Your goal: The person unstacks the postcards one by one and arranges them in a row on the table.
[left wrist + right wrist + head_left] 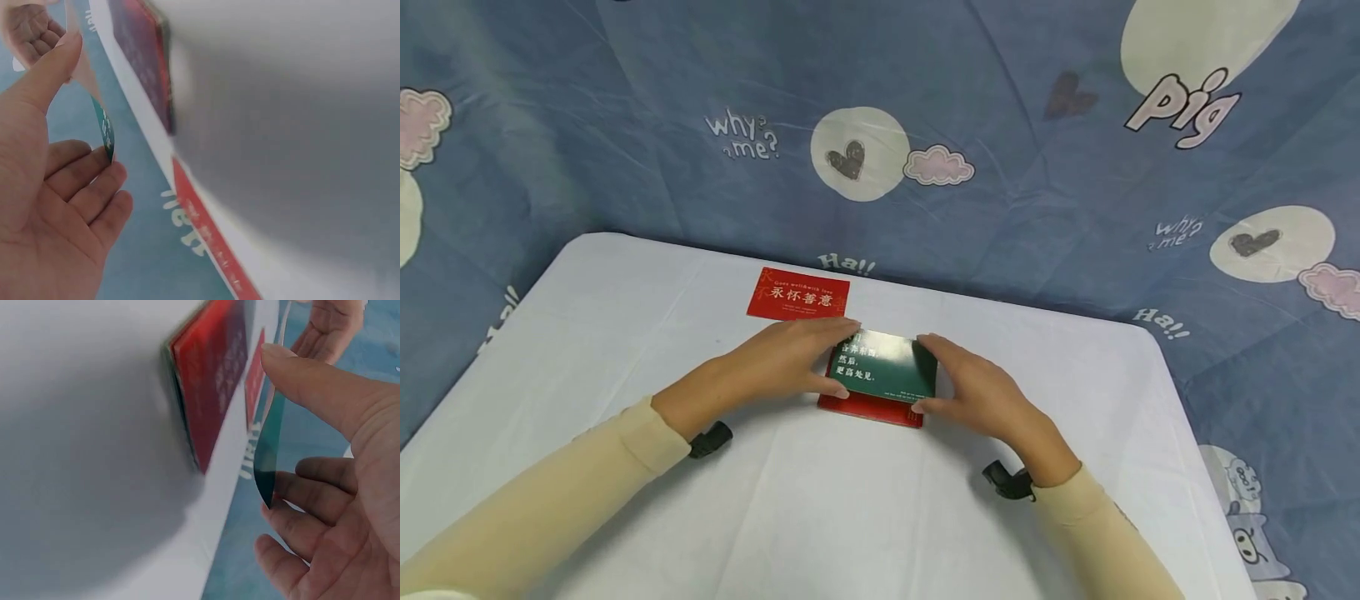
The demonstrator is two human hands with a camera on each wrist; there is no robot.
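A green card (891,367) with white Chinese lettering is held up by both hands over a stack of red cards (880,408) on the table. My left hand (775,358) pinches its left edge, thumb at the near corner and fingers at the far one. On the opposite edge my right hand (981,392) grips it the same way. Seen from the right wrist, the green card (267,450) bows slightly between thumb and fingers, and the stack (209,381) sits below, apart from it. The left wrist view shows the card (105,128) nearly edge-on.
A single red card (799,294) with pale lettering lies behind the left hand, near the table's back edge. White cloth covers the table (820,508). A blue printed curtain (647,150) hangs directly behind it. Black wrist cameras (1009,482) are worn under both wrists.
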